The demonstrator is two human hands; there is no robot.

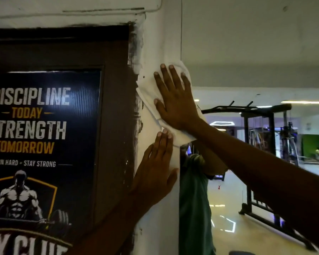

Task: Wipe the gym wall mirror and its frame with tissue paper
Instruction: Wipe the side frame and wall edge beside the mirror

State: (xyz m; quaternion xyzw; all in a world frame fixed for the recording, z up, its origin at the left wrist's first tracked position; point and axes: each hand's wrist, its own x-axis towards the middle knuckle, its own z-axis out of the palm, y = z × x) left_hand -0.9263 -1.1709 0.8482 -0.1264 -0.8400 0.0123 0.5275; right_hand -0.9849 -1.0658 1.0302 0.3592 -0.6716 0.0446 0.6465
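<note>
White tissue paper (151, 92), folded into a thick pad, lies flat against the pale strip of wall (155, 43) at the centre of the frame, pinned there under the right hand (175, 102). That hand comes in from the lower right on a bare forearm, its fingers straight and spread, the palm pressing the pad to the surface; the paper shows past the fingertips at the top, to the left of the thumb, and below the heel of the hand. Just below it, the left hand (155, 173) rises from the bottom centre, fingers straight and together, resting flat on the same strip with its fingertips touching the lower edge of the tissue and grasping nothing.

To the left, a dark brown frame (114, 126) with smeared, rough paint along its right edge surrounds a poster (44, 126) reading "DISCIPLINE TODAY STRENGTH TOMORROW".

Right of the strip, the mirror (256, 52) begins at a thin vertical edge. It reflects a person in a green shirt (193, 199), a black exercise rack (261, 144), a glossy floor and ceiling lights.
</note>
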